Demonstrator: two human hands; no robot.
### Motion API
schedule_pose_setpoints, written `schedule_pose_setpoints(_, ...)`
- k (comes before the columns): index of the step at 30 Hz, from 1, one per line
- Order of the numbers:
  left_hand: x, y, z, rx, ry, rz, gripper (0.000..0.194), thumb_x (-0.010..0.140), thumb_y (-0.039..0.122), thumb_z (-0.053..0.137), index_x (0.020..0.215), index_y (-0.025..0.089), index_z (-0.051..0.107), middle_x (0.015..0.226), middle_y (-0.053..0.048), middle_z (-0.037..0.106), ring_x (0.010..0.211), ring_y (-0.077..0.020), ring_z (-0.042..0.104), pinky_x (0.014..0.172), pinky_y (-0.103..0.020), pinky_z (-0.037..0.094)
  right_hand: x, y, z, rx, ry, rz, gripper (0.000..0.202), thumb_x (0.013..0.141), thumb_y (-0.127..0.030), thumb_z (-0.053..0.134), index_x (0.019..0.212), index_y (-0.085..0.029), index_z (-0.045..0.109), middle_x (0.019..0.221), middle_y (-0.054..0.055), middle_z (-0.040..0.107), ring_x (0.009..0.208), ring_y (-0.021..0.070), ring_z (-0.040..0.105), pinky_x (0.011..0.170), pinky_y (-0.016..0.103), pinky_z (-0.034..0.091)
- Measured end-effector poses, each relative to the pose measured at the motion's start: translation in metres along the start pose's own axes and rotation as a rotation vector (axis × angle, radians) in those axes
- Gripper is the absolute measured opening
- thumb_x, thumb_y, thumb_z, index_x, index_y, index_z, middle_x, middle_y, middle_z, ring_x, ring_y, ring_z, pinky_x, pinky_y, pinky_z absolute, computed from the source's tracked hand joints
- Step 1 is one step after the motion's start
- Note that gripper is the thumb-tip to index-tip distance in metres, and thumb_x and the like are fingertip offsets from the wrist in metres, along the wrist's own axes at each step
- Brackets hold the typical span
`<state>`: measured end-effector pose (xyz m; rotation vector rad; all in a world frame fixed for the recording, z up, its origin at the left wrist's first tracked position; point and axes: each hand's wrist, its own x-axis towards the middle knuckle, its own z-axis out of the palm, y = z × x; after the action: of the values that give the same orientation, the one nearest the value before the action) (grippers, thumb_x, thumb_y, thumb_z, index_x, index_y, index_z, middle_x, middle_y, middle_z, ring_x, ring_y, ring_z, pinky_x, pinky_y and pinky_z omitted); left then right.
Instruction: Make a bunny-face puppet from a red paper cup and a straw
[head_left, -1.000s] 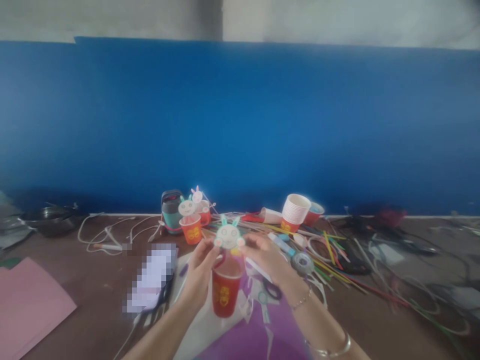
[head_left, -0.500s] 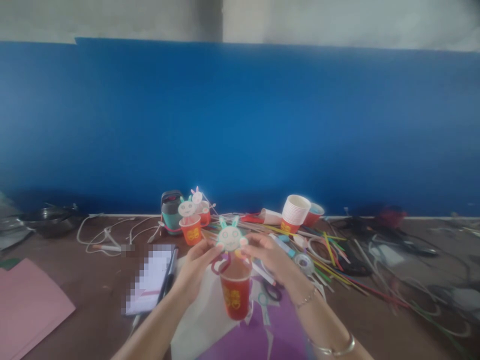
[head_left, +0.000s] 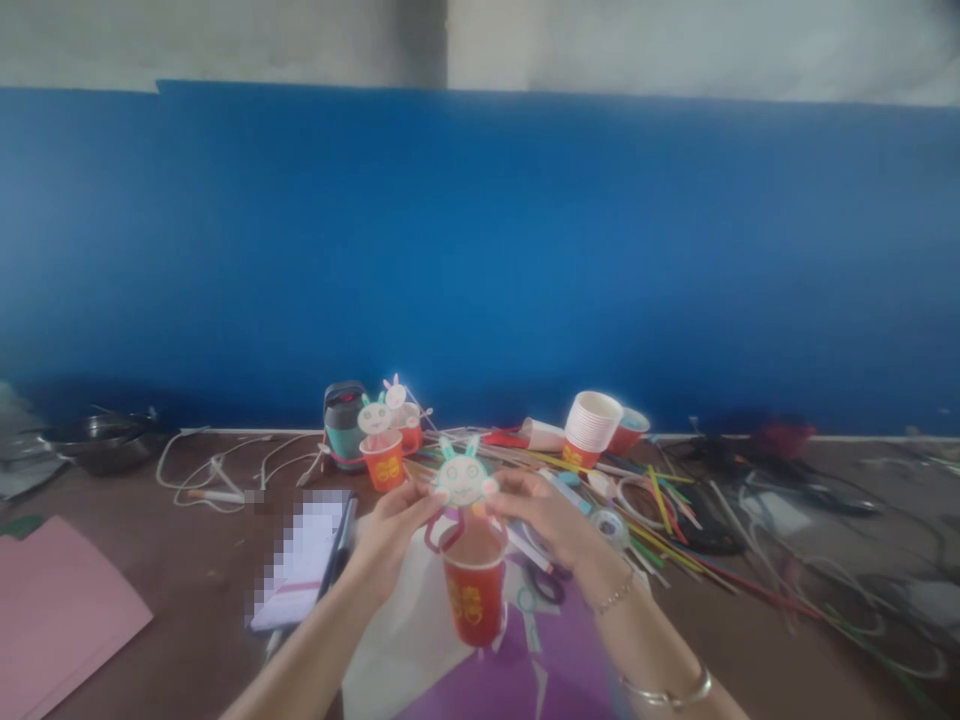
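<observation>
Between my two hands is a white paper rabbit face (head_left: pixel 462 479) with green ears and drawn eyes. My left hand (head_left: pixel 401 520) pinches its left edge, and my right hand (head_left: pixel 534 508) pinches its right edge. Just below stands a red paper cup (head_left: pixel 474 600) with yellow lettering, upright, with a dark red loop at its left rim. Whether the face is joined to the cup is hard to tell. White paper and a purple sheet (head_left: pixel 577 665) lie beneath the cup, with scissors (head_left: pixel 546 587) to its right.
At the back left, another red cup (head_left: pixel 384 465) bears a similar rabbit face beside a teal-and-black container (head_left: pixel 345 425). Stacked paper cups (head_left: pixel 591 430) stand back right, among scattered coloured sticks (head_left: pixel 660 530). A phone (head_left: pixel 304 560) and pink paper (head_left: pixel 67 620) lie left.
Both hands keep hold of the rabbit face, which sits very slightly lower in view. The red cup appears shifted a little down and right.
</observation>
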<state>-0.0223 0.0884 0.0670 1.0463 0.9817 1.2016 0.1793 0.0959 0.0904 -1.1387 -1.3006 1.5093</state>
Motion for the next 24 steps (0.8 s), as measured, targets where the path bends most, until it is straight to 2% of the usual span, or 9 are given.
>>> schedule_pose_setpoints(11,0.0005,0.0001,0.0014,-0.009,-0.016,0.004,0.020,0.074,0.034,0.074,0.079,0.016,0.067,0.079,-0.003,0.067,0.073,-0.0142,0.056,0.071,-0.025,0.040,-0.0023,-0.0023,0.0015,0.059,0.019,0.038,0.027,0.065,-0.035,0.078,0.084,-0.017,0.070,0.081,0.003,0.070,0.075,0.0167,0.063,0.073,0.028,0.047)
schedule_pose_setpoints(24,0.0024,-0.0058,0.0003,0.006,-0.011,0.030,0.019,0.074,0.035,0.074,0.076,0.017,0.067,0.079,-0.003,0.069,0.075,-0.0161,0.058,0.072,-0.025,0.041,-0.0035,-0.0026,0.0031,0.074,0.055,0.078,0.024,0.064,-0.030,0.078,0.084,-0.020,0.071,0.083,0.001,0.070,0.078,0.0164,0.063,0.073,0.027,0.047)
